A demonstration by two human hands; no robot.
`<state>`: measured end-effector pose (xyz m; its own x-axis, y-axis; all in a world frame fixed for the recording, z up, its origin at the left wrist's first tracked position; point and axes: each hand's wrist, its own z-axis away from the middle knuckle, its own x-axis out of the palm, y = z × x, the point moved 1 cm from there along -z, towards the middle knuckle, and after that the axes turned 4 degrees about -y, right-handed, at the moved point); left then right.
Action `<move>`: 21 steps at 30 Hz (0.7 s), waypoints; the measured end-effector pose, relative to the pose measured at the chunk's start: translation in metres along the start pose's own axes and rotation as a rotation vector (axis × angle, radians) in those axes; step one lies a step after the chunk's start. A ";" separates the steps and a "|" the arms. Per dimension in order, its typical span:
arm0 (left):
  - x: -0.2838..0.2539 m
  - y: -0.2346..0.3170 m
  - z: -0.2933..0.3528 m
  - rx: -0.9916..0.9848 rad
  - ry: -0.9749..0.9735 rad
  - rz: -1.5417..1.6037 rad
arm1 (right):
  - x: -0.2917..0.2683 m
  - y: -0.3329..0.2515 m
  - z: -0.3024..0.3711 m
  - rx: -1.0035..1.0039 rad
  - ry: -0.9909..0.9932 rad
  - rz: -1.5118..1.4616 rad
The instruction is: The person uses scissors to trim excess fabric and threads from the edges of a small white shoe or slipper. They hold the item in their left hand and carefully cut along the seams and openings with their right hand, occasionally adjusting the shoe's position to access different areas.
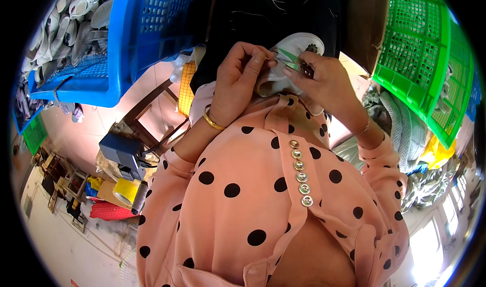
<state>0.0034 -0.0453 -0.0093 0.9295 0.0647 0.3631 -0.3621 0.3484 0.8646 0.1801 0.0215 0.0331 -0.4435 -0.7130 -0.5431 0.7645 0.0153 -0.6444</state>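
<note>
A white shoe (296, 42) rests in my lap, with a dark round ornament (312, 48) on its upper. My right hand (329, 84) is closed around small green thread snips (288, 58), whose pointed metal blades reach left over the shoe. Just left of the blade tips, my left hand (237, 79) is pinched closed near the shoe's edge. Whatever lies between its fingertips is too small to make out. Part of the shoe is hidden by my hands and the snips.
At the left stands a blue plastic crate (115, 49) beside piled white shoes (76, 21). Green plastic crates (412, 39) stand at the right, near a cardboard panel (364, 23). A black box-shaped device (121, 150) and a yellow tape roll (124, 191) lie lower left.
</note>
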 end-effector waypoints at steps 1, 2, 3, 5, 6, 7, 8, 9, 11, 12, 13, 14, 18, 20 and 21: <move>-0.001 0.001 0.000 0.007 -0.025 -0.033 | 0.004 0.000 0.002 -0.001 0.020 -0.055; -0.002 0.002 0.001 0.014 -0.049 -0.067 | 0.010 0.003 0.003 -0.003 0.040 -0.111; -0.005 0.003 0.000 0.020 -0.076 -0.099 | 0.017 0.009 0.004 -0.087 0.105 -0.172; -0.014 0.007 -0.005 0.248 0.069 -0.348 | 0.020 0.019 0.006 0.018 0.015 -0.514; -0.021 0.008 -0.009 0.361 0.141 -0.473 | 0.022 0.023 0.007 0.072 -0.030 -0.687; -0.030 0.013 -0.014 0.586 0.257 -0.835 | 0.020 0.023 0.010 0.080 -0.052 -0.750; -0.035 0.021 -0.015 0.750 0.338 -1.190 | 0.015 0.021 0.013 0.088 -0.074 -0.814; -0.034 0.028 -0.014 0.738 0.321 -1.220 | 0.013 0.020 0.014 0.092 -0.098 -0.874; -0.026 0.037 -0.008 0.664 0.194 -1.213 | 0.013 0.019 0.015 0.092 -0.074 -0.894; -0.019 0.041 -0.003 0.602 0.089 -1.179 | 0.014 0.017 0.015 0.087 -0.065 -0.905; -0.014 0.042 0.000 0.539 -0.014 -1.143 | 0.013 0.017 0.014 0.079 -0.073 -0.934; -0.010 0.040 0.001 0.555 -0.052 -1.174 | 0.013 0.018 0.013 0.071 -0.081 -0.963; 0.000 0.021 0.001 0.701 -0.079 -1.224 | 0.016 0.016 0.012 0.037 -0.091 -1.074; -0.001 0.012 -0.002 0.804 -0.047 -1.184 | 0.013 0.019 0.011 0.037 -0.124 -1.021; -0.001 0.013 -0.002 0.771 -0.037 -1.136 | 0.009 0.020 0.010 0.035 -0.141 -0.993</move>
<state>-0.0023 -0.0393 0.0012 0.7402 0.0663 -0.6691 0.6312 -0.4116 0.6574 0.1963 0.0080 0.0203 -0.8300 -0.4687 0.3023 0.0929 -0.6507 -0.7537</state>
